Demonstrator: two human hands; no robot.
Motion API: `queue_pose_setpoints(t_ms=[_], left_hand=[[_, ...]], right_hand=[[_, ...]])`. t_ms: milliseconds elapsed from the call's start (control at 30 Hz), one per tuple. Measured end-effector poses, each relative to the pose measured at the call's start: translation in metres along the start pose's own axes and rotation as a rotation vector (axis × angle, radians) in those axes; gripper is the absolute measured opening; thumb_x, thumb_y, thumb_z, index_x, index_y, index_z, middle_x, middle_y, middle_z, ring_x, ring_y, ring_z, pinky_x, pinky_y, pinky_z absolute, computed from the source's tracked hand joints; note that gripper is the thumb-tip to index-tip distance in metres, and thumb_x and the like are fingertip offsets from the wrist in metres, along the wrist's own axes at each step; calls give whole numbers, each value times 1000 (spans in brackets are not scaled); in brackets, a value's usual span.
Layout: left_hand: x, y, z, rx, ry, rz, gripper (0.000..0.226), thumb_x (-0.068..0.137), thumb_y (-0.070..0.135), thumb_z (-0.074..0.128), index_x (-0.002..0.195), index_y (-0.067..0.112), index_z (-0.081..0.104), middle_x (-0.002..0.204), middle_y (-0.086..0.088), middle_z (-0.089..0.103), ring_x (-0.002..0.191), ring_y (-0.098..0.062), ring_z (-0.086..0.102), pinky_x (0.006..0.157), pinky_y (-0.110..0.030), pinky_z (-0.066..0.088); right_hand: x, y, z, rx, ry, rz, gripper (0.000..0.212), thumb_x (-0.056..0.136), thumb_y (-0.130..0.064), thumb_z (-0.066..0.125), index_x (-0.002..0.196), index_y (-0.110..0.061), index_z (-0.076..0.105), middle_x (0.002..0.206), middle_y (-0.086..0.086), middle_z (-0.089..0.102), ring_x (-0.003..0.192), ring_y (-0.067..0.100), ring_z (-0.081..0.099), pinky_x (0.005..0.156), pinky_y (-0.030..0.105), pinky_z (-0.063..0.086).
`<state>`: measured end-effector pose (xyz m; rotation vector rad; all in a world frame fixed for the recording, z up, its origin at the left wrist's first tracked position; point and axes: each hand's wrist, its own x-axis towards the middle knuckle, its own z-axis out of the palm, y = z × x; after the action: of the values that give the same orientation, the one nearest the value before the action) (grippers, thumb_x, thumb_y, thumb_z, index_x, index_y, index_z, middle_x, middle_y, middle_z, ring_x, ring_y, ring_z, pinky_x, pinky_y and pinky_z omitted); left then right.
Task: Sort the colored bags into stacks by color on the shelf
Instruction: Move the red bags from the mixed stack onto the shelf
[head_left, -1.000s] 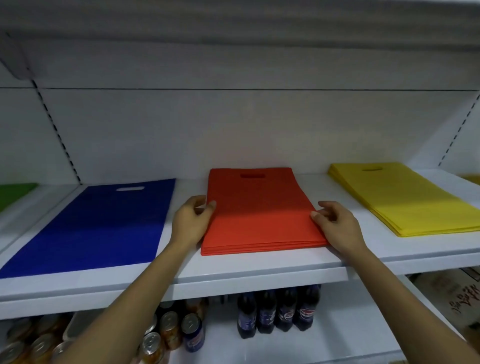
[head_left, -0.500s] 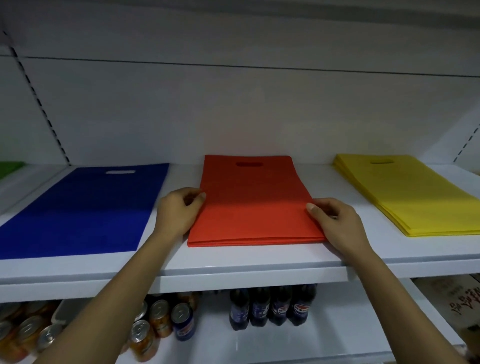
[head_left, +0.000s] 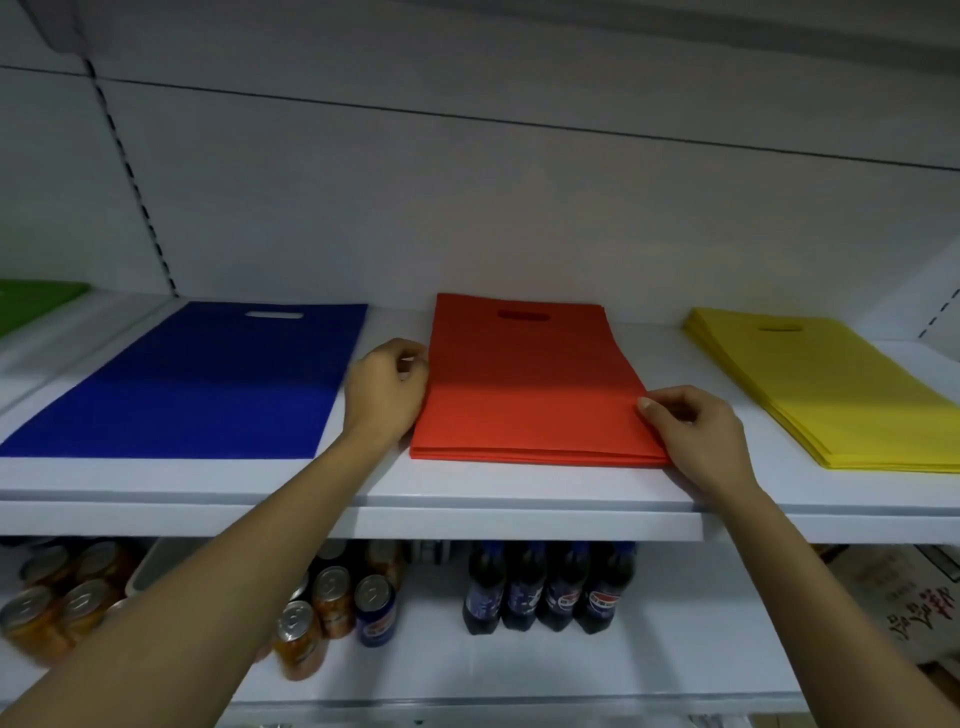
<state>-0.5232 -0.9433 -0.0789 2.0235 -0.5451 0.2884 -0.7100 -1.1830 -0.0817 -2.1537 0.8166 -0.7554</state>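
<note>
Left hand (head_left: 382, 392) slid beside flat red stack (head_left: 530, 384), right hand (head_left: 696, 431) pinching

Pepsi logo on dark bottles (head_left: 550, 592), blurred red characters on cardboard box (head_left: 906, 597), unreadable

Red bags (head_left: 530, 384) – matt cloth; shelf (head_left: 519, 499) – smooth.
</note>
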Motion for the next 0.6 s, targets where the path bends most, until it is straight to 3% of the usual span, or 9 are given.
queue_pose_setpoints(t_ms=[100,233,433,600], left_hand=[[-6,-7,-17,13,-51,47,26,94,17,53,116,13,66,114,-1,68,103,-17,63,82,-24,46],[-8,-26,-76,75,-76,113,27,95,21,55,119,16,63,109,2,68,98,-12,61,83,-27,49],[-16,-71,-221,251,45,154,27,95,25,54,119,20,62,104,7,69,95,-13,63,81,-33,52],[-51,-139,-376,616,109,87,32,93,30,52,124,23,58,113,8,68,110,-20,59,82,-36,50]], right_hand=[[-4,-16,-2,-320,186,-97,29,89,-37,62,109,-18,69,110,4,70,106,28,61,89,40,46],[-20,-80,28,-401,264,-293,33,88,-38,56,109,-14,68,106,11,70,102,36,61,84,43,47],[-90,-234,152,-288,75,-553,28,89,-38,58,110,-22,67,111,3,69,108,28,59,88,37,40],[-186,-366,263,-189,-174,-757,35,92,-37,53,122,-20,59,112,3,68,106,27,60,88,37,41]])
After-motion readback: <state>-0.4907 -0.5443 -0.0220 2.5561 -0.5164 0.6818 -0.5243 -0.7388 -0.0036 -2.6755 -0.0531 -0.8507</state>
